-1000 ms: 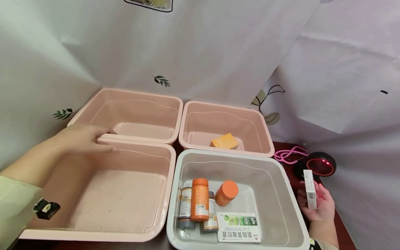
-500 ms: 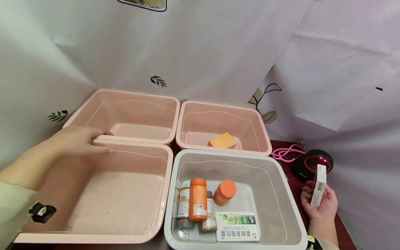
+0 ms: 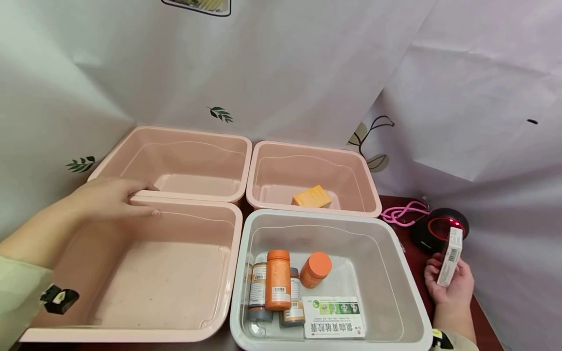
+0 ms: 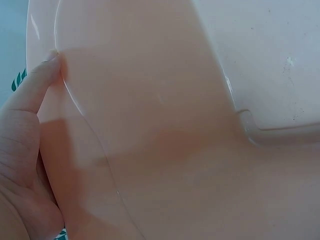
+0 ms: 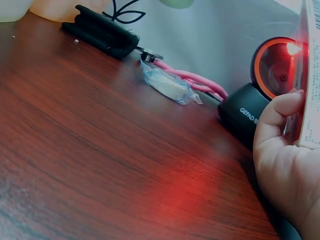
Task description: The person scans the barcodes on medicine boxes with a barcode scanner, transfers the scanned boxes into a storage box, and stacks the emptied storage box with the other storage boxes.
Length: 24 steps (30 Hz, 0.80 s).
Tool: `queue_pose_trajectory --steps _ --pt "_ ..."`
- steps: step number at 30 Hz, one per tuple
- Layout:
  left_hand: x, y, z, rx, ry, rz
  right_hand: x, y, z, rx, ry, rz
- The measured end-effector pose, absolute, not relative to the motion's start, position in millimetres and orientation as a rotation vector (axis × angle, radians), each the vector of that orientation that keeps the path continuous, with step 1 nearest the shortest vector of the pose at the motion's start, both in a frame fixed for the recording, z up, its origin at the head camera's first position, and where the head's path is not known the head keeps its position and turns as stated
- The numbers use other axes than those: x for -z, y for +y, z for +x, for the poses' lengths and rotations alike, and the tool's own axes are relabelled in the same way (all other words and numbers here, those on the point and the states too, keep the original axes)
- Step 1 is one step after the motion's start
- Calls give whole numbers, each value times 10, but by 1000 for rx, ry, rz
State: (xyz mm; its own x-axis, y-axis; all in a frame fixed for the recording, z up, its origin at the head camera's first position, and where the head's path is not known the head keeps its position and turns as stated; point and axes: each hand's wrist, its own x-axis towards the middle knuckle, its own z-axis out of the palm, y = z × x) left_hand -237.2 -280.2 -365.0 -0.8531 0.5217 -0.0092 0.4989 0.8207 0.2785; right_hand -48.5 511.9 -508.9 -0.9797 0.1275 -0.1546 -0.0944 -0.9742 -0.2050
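My right hand (image 3: 452,285) holds a slim white medicine box (image 3: 451,256) upright, its barcode edge showing. The box stands just in front of a black scanner (image 3: 432,234) with a red-lit round window; the right wrist view shows red light on the box (image 5: 314,100) beside my bent thumb. My left hand (image 3: 110,197) grips the meeting rims of the two left pink bins, thumb inside the near pink bin (image 3: 167,334), other fingers over the far pink bin (image 3: 197,134). In the left wrist view, the thumb of my left hand (image 4: 25,135) presses the bin wall.
A grey bin (image 3: 333,219) holds several pill bottles (image 3: 278,280) and a white-green medicine box (image 3: 333,317). Behind it, another pink bin (image 3: 313,151) contains a yellow box (image 3: 312,197). A pink cord (image 3: 401,213) and a small plastic-wrapped item (image 5: 167,85) lie near the scanner.
My right hand has moved the white box to the right, up to the scanner's window, and tilted it slightly. The left hand stays on the rims; the head view has shifted a little.
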Motion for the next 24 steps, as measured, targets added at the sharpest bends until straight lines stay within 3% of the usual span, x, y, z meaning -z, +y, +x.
queue_pose_trajectory --steps 14,24 --pt "3612 -2840 -2370 -398 2910 813 5060 5239 -399 -2963 -456 -380" --pt "3615 -2878 -2329 -413 2921 817 5108 5245 -409 -3117 -400 -79"
